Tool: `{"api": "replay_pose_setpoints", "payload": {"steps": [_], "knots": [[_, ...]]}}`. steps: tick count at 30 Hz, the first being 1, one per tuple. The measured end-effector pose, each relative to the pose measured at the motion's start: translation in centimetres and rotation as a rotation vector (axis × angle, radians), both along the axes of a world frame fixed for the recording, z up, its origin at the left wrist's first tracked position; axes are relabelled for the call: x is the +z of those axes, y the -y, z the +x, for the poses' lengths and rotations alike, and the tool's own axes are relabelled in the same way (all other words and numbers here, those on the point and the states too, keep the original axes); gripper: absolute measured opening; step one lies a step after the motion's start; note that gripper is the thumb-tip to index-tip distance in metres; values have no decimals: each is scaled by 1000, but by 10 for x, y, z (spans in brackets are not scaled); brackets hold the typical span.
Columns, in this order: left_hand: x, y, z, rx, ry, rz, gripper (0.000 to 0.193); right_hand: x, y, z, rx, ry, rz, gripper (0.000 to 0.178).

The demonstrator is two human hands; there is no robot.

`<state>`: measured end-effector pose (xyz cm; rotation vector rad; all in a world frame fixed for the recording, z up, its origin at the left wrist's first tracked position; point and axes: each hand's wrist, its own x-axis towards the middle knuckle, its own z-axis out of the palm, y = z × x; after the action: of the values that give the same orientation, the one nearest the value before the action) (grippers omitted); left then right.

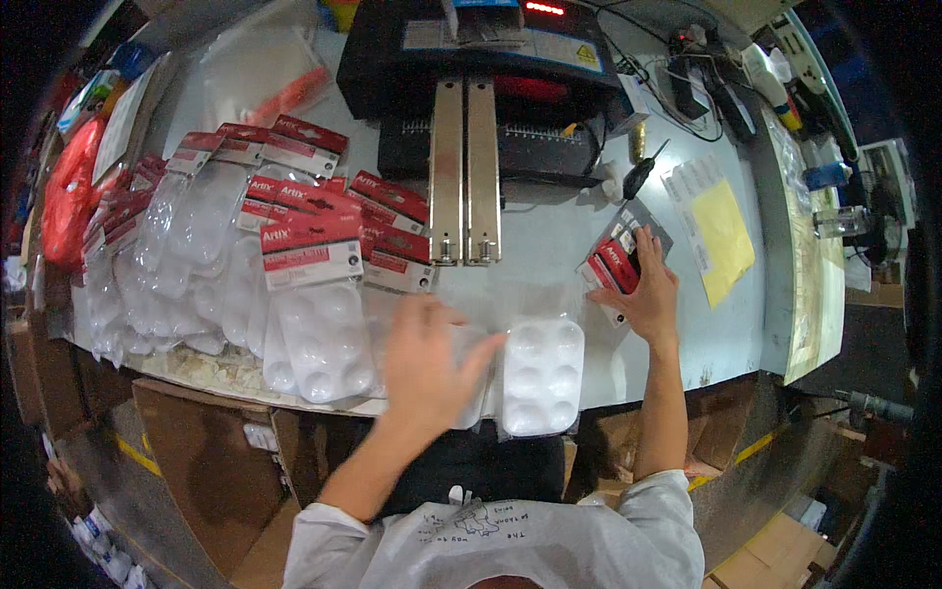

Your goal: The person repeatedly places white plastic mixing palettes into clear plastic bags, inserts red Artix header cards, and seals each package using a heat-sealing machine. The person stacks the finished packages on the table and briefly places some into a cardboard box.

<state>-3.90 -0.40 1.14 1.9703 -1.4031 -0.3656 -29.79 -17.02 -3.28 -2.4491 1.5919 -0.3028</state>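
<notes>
My left hand [424, 368], blurred by motion, hovers at the table's front edge with its thumb spread away from the fingers. Beneath and beside it lies a bagged white plastic tray, mostly hidden. To its right is a white paint palette [543, 378] with round wells, in a clear bag, nearest the thumb. My right hand [650, 294] rests on a small pile of red-and-black header cards [616, 263], fingers stretched and thumb apart. Left of my left hand lie several bagged palettes [324, 339] with red-and-white header cards [312, 250] on top.
A black sealing machine [392, 74] with two metal bars [448, 177] stands at the back centre. A screwdriver [643, 172] and a yellow paper [721, 236] lie right. Clear bags [260, 74] lie back left, a red plastic bag [74, 201] far left. Cables [677, 108] run back right.
</notes>
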Motion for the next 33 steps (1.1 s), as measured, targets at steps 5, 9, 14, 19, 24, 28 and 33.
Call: {"api": "replay_pose_setpoints", "payload": {"steps": [5,9,14,19,24,28,33], "knots": [[-30,15,-38,-34,-261,-56,20,14,-13,11,-101,-39,62,92],[-8,10,-24,-34,-781,-121,13,49,-25,31,-323,235,266,65],[18,-19,-7,-13,-1363,-67,7,114,-38,54,31,788,531,45],[25,-33,-4,-7,-1240,53,15,117,-49,105,324,410,762,35],[28,-35,1,20,-931,60,13,112,-58,117,323,484,809,35],[32,-37,4,-12,-814,152,15,110,-59,115,417,433,775,33],[30,-37,2,65,-792,67,14,104,-53,108,372,434,725,33]]}}
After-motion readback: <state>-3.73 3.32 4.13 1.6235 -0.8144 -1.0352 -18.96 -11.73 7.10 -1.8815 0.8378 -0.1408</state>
